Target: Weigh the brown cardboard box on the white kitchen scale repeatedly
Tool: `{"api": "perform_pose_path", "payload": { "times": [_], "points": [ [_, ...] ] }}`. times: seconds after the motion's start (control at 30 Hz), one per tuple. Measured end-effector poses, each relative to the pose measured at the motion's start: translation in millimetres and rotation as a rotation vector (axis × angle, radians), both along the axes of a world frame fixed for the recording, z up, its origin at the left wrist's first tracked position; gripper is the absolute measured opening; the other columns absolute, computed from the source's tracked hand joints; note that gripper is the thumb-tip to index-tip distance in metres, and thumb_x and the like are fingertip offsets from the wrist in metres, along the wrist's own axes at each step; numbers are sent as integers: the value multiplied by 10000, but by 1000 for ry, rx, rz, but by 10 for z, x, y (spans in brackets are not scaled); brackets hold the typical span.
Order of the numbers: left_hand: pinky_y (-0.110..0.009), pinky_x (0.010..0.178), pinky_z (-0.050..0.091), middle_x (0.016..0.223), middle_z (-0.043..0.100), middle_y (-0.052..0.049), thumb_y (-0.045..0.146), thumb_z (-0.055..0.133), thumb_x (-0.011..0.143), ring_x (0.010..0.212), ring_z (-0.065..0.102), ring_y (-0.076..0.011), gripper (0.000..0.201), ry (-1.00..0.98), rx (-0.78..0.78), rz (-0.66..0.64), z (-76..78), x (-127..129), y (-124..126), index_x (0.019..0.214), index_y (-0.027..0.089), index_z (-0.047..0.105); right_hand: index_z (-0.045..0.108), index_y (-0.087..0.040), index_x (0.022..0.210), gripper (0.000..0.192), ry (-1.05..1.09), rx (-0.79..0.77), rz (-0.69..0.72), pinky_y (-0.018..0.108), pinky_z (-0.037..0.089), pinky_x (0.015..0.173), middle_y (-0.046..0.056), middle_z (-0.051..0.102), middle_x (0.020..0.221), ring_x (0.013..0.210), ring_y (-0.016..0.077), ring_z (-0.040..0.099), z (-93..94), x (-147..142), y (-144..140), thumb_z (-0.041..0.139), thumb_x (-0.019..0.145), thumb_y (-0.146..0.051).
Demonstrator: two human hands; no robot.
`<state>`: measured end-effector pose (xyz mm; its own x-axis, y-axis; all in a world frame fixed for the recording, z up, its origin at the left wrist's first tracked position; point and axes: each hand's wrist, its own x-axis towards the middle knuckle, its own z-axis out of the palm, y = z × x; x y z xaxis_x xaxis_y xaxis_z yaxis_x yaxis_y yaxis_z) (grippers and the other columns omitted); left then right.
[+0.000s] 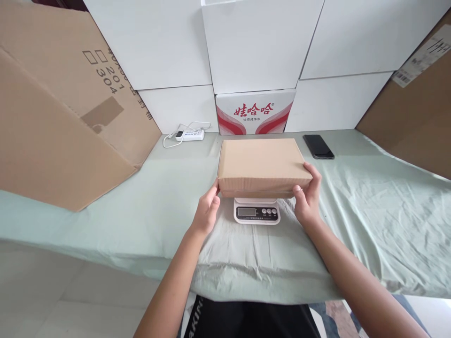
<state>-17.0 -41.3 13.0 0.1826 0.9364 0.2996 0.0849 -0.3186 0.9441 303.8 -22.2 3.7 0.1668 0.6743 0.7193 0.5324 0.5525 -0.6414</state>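
Note:
A closed brown cardboard box (pixel 262 162) is held level between my two hands, over a small white kitchen scale (pixel 257 213). The box hides the scale's platform, and I cannot tell whether the two touch. Only the scale's front panel shows, with a grey display and round buttons; no digits can be read. My left hand (pixel 207 209) grips the box's near left corner, its fingertips partly hidden behind the side. On the near right corner, my right hand (pixel 308 195) has its thumb against the front face and its fingers along the right side.
A green cloth (pixel 169 197) covers the table. Behind stand white boxes (pixel 176 42) and a red-lettered carton (pixel 255 112). A black phone (pixel 318 146) lies at back right, a white device with a cable (pixel 190 135) at back left. Large cartons (pixel 52 117) flank both sides.

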Motion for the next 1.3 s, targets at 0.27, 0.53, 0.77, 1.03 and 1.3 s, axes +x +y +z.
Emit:
{"api": "perform_pose_path", "payload": {
  "times": [0.27, 0.53, 0.77, 1.03, 1.3],
  "points": [
    [-510, 1430, 426, 1830, 520, -134, 838, 435, 1067, 1745, 444, -393, 921, 29, 20, 31, -21, 12, 3, 1750, 225, 504, 506, -326, 1591, 699, 61, -13, -20, 699, 505, 1221, 150, 590, 1518, 1445, 416, 588, -3, -15, 14, 569, 1009, -707],
    [-492, 1455, 394, 1884, 431, -116, 856, 421, 1060, 1776, 395, -348, 941, -28, 48, 126, -138, -30, 51, 1776, 246, 460, 441, -443, 1666, 708, 267, 21, -77, 678, 569, 1065, 126, 559, 1537, 1267, 368, 664, -49, 32, 115, 477, 1008, -704],
    [-492, 1453, 400, 1880, 441, -116, 854, 427, 1060, 1772, 405, -348, 922, -40, 49, 122, -124, -20, 62, 1758, 256, 494, 493, -409, 1639, 715, 389, -56, -72, 686, 554, 1090, 118, 613, 1445, 1215, 352, 671, -118, 80, 185, 511, 994, -717],
    [-489, 1450, 404, 1865, 469, -121, 882, 420, 1042, 1763, 421, -354, 953, -39, 22, 130, -122, -13, 62, 1739, 241, 523, 540, -378, 1617, 705, 360, -60, -8, 667, 562, 1126, 117, 656, 1419, 1285, 363, 690, -165, 82, 192, 492, 1018, -747],
    [-498, 1448, 397, 1843, 502, -127, 876, 419, 1046, 1732, 473, -374, 948, 1, 22, 95, -87, 14, 57, 1738, 236, 525, 559, -384, 1662, 703, 318, -96, 96, 754, 452, 1288, 113, 656, 1593, 1529, 423, 612, -198, 90, 129, 474, 1060, -736]
  ]
}}
